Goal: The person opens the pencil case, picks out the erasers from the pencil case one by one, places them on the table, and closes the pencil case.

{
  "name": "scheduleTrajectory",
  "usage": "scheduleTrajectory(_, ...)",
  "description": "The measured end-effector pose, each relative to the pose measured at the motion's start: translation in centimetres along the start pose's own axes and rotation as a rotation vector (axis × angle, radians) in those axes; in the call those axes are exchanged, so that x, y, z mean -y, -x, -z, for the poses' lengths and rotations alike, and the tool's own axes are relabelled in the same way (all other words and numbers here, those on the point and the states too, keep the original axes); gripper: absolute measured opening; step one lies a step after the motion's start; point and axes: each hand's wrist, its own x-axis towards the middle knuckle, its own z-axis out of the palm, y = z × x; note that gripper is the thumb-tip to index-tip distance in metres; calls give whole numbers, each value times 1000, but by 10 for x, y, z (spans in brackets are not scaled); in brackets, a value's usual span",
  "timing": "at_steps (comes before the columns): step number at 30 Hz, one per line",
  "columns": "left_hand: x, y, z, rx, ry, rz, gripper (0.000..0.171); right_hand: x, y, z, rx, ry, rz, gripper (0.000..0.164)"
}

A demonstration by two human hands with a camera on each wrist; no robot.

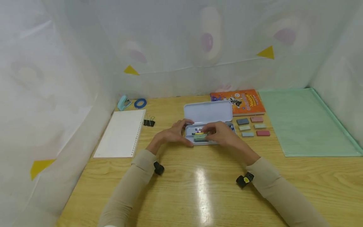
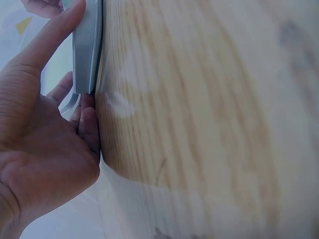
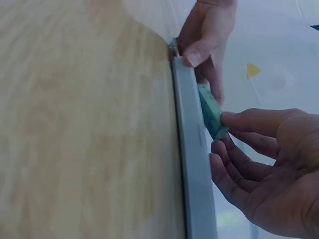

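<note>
A pale blue pencil case (image 1: pixel 208 112) stands with its lid raised, and pens (image 1: pixel 197 129) lie inside its tray. My left hand (image 1: pixel 175 132) grips the left end of the case, thumb at the front corner and fingers toward the back. In the left wrist view, the thumb of the left hand (image 2: pixel 45 114) lies along the case wall (image 2: pixel 87 50). My right hand (image 1: pixel 222 134) reaches over the tray. Between thumb and fingers, the right hand (image 3: pixel 269 159) pinches a green eraser (image 3: pixel 212 112) just inside the front wall (image 3: pixel 192 149).
Several erasers (image 1: pixel 248 134) sit in two columns right of the case. Behind them lies an orange book (image 1: pixel 249 102), and a green mat (image 1: pixel 317 126) is at the right. A notebook (image 1: pixel 120 134), binder clips (image 1: pixel 149 122), a stapler (image 1: pixel 123 103) and blue tape (image 1: pixel 140 103) are left.
</note>
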Motion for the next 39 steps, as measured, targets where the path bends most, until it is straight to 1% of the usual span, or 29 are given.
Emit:
scheduleTrajectory(5, 0, 1, 1, -4, -8, 0, 95, 0, 6, 12, -4, 6, 25, 25)
scheduleTrajectory(10, 1, 0, 0, 3, -5, 2, 96, -3, 10, 19, 33, 1, 17, 27)
scheduleTrajectory(13, 1, 0, -1, 3, 1, 0, 96, -5, 12, 23, 34, 0, 2, 24)
scheduleTrajectory(16, 0, 1, -1, -2, 3, -3, 96, -6, 18, 30, 7, -7, -26, 20)
scheduleTrajectory(19, 0, 1, -1, -2, 3, -4, 97, -6, 26, 40, -31, -39, -51, 17)
scheduleTrajectory(23, 0, 1, -1, 0, -5, -2, 97, -9, 41, 56, -80, -90, -71, 20)
scheduleTrajectory(26, -1, 1, 0, -3, -12, -2, 97, -14, 55, 68, -113, -96, -103, 23)
scheduleTrajectory(31, -2, 1, 1, -6, -15, 0, 97, -30, 75, 84, -160, -63, -161, 29)
scheduleTrajectory(34, -2, 1, 1, 0, -19, 6, 97, -39, 86, 92, -180, -63, -185, 31)
scheduleTrajectory(39, -3, 2, 1, 7, -15, 9, 98, -49, 100, 99, -196, -36, -226, 32)
